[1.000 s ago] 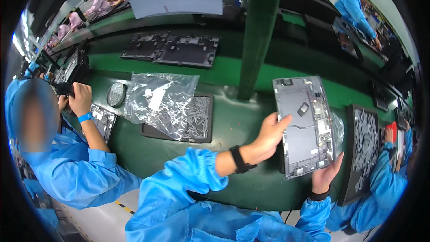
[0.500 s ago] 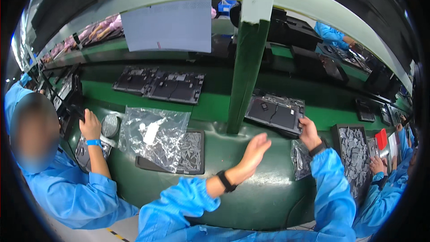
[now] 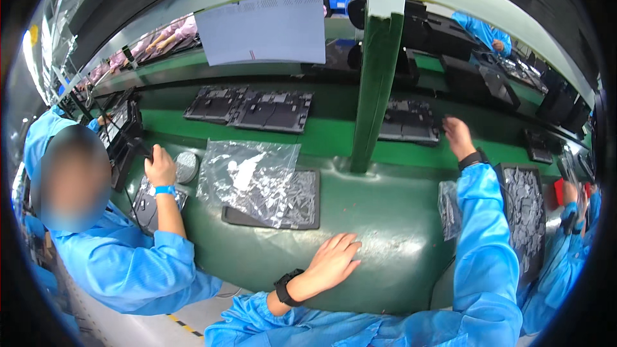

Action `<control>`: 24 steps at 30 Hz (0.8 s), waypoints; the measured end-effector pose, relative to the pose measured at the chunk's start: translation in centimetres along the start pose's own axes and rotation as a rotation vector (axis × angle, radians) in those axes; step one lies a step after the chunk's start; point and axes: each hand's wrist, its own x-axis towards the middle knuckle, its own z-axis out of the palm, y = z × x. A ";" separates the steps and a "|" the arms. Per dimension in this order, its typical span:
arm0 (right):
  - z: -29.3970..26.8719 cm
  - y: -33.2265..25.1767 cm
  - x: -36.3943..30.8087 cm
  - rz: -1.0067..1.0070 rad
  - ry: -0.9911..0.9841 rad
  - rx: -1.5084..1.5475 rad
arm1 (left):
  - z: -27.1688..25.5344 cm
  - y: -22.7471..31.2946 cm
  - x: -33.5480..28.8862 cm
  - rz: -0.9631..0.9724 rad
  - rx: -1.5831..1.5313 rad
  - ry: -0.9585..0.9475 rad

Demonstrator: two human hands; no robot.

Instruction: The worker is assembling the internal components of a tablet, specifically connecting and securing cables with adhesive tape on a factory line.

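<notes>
An opened laptop base (image 3: pixel 410 122), dark with a black battery and circuit boards showing, lies on the green strip behind the post. My right hand (image 3: pixel 457 137) is stretched out just beside its right end, holding nothing, fingers loosely extended. My left hand (image 3: pixel 330 265) hovers palm down over the near part of the green table (image 3: pixel 379 218), fingers spread, nothing in it. Left of centre, a clear plastic bag (image 3: pixel 247 170) lies partly over a black tray (image 3: pixel 307 202) of small grey parts. Another small clear bag (image 3: pixel 448 209) sits under my right forearm.
Two more laptop bases (image 3: pixel 270 111) lie on the strip at the left. A green-wrapped post (image 3: pixel 375 96) rises at the table's back. At the right stands a black tray (image 3: pixel 538 263) of grey pieces. A co-worker's hand (image 3: pixel 160 166) holds a dark tool at the left.
The laptop base has moved away from me onto the green strip, and my right hand has let go of it. My left hand has drawn back toward me and to the left.
</notes>
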 end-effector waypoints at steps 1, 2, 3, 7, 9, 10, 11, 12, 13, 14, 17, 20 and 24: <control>0.3 -1.1 -2.5 -0.012 -0.040 0.091 | -0.3 -0.1 -0.5 -0.015 0.000 -0.013; 0.5 -1.8 -5.9 -0.080 -0.109 0.094 | -0.5 -0.3 -0.7 0.013 0.047 0.000; 0.8 -2.4 -9.9 -0.151 -0.176 0.097 | -0.6 -0.6 -0.8 0.045 0.093 0.013; 1.5 -0.6 -24.8 -0.420 -0.257 -0.238 | -3.6 -2.1 -0.9 0.007 -0.012 0.348; 1.3 2.3 -31.0 -0.402 -0.257 -0.281 | -4.6 -3.1 -1.2 -0.031 0.037 0.479; 1.5 4.1 -33.3 -0.362 -0.269 -0.257 | -4.8 -3.4 -1.2 -0.037 0.078 0.551; 1.6 5.3 -35.0 -0.398 -0.309 -0.332 | -5.1 -3.5 -1.7 -0.067 0.104 0.562; 2.1 6.0 -35.9 -0.411 -0.354 -0.459 | -5.2 -3.3 -2.5 -0.106 0.108 0.535; 2.2 6.6 -36.8 -0.421 -0.400 -0.586 | -5.1 -3.1 -3.2 -0.145 0.112 0.508; 2.2 6.7 -37.1 -0.413 -0.391 -0.576 | -4.7 -2.6 -3.8 -0.141 0.118 0.494; 2.4 6.7 -35.9 -0.717 -0.452 -0.727 | -2.0 -1.2 -6.5 -0.218 0.145 0.350; 2.2 7.0 -35.7 -0.479 -0.347 -0.425 | 1.8 0.6 -8.8 -0.262 0.273 0.209; 0.5 4.6 -34.5 -0.416 0.016 0.061 | 3.5 2.1 -9.2 -0.259 0.404 0.245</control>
